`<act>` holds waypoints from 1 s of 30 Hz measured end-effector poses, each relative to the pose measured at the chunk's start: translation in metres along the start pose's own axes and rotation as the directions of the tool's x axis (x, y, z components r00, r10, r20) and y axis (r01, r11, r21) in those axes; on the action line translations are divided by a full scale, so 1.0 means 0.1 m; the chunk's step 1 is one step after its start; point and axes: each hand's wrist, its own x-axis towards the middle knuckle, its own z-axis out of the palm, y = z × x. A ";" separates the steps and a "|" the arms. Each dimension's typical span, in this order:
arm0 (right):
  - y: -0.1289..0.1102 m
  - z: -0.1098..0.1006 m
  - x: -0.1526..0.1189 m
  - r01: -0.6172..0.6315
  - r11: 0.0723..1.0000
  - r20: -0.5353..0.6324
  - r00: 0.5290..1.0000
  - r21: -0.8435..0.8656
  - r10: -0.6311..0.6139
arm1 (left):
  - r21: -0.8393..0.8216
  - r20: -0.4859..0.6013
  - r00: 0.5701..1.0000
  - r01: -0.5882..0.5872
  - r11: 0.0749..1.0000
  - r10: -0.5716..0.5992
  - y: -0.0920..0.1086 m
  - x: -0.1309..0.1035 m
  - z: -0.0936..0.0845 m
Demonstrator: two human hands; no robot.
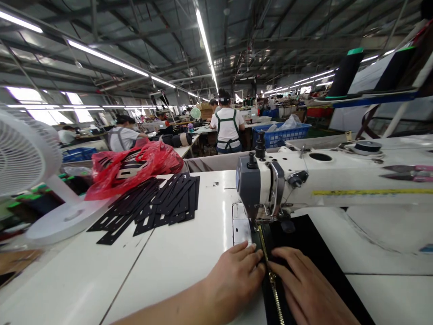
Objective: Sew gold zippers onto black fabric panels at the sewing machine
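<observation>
Head view: both hands lie flat on the black fabric panel (304,243) under the sewing machine (270,180) — left hand (233,275) and right hand (304,289), fingers narrow, pressing either side of the gold zipper (270,271), gripping nothing. Fingertips sit near the needle; uneven pressure could skew the seam.

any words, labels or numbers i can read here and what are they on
None can be read.
Yellow ruler strip on the sewing machine: marks too small and blurred.
Panel on the machine's head: no legible text.
Black cut pieces, red bag, black fabric with zipper under the left hand and right hand: no print visible.
</observation>
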 end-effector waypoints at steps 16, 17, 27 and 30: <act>0.01 0.01 -0.08 0.178 0.960 0.009 0.984 -0.216 -0.180 | 0.021 -0.154 0.986 0.063 0.998 -0.059 0.16 -0.01 0.05; 0.02 0.02 -0.08 0.176 0.962 0.003 0.984 -0.210 -0.179 | 0.018 -0.154 0.986 0.064 0.998 -0.061 0.15 -0.01 0.07; 0.12 0.06 0.08 0.125 0.972 0.026 0.992 -0.197 -0.122 | 0.008 -0.112 0.992 0.058 0.998 -0.057 -0.02 0.05 0.12; 0.14 0.07 0.16 0.138 0.964 0.065 0.990 -0.228 -0.126 | -0.009 -0.128 0.990 0.058 0.998 -0.059 -0.08 0.09 0.12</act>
